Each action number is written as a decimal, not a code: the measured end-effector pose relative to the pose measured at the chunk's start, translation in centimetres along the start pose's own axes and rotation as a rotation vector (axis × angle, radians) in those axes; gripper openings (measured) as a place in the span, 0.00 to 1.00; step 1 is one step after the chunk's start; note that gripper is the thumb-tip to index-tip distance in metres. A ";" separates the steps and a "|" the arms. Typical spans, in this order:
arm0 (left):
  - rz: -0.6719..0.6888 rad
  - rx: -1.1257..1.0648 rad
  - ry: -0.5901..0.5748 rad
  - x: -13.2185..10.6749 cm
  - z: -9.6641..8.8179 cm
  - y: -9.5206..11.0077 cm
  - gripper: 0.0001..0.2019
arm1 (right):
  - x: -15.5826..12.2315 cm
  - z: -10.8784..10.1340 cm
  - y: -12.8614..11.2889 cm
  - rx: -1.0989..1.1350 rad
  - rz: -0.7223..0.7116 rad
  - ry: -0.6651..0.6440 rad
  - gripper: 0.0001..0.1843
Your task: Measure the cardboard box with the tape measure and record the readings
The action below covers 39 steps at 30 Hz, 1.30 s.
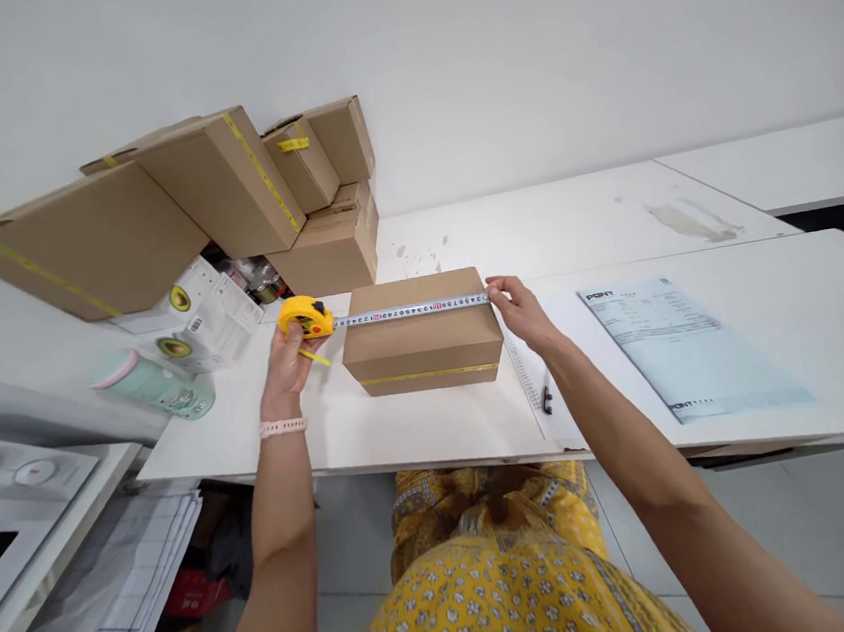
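A brown cardboard box [425,346] lies on the white table in front of me, with a yellow strip along its near side. My left hand [288,358], a pale band at its wrist, is closed around a yellow tape measure [305,317] just left of the box. The silver blade [413,311] is drawn out across the top of the box from left to right. At the box's right edge, my right hand [518,308] pinches the blade's end. A yellow strap hangs below the tape measure's case.
Several cardboard boxes [212,187] are stacked at the back left, by white cartons [203,314] and a mint-green bottle [154,382]. A spiral notebook [530,375] with a black pen [546,395] and a printed sheet [689,348] lie to the right. The table's front edge is near my body.
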<state>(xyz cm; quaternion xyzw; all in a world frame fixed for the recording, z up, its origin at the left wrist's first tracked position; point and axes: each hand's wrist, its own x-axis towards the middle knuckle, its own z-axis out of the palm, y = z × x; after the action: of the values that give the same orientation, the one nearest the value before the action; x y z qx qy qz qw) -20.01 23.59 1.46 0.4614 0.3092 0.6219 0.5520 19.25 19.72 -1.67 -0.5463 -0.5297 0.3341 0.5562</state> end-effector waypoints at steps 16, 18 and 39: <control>-0.185 -0.039 0.210 -18.9 13.6 -6.4 0.28 | 7.6 5.5 -2.9 -0.200 -0.173 -0.358 0.09; -0.192 -0.045 0.165 -18.2 14.1 -6.0 0.30 | 7.9 6.0 -2.5 -0.286 -0.175 -0.340 0.09; -0.267 -0.050 0.055 -14.8 19.3 -8.6 0.34 | 10.7 7.0 -1.5 -0.444 -0.048 -0.257 0.10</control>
<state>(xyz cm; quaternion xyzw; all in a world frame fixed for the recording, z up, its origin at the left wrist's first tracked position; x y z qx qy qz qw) 0.57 8.54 -2.27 0.3852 0.3673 0.5628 0.6324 14.59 31.40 1.10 -0.5953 -0.6692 0.2634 0.3585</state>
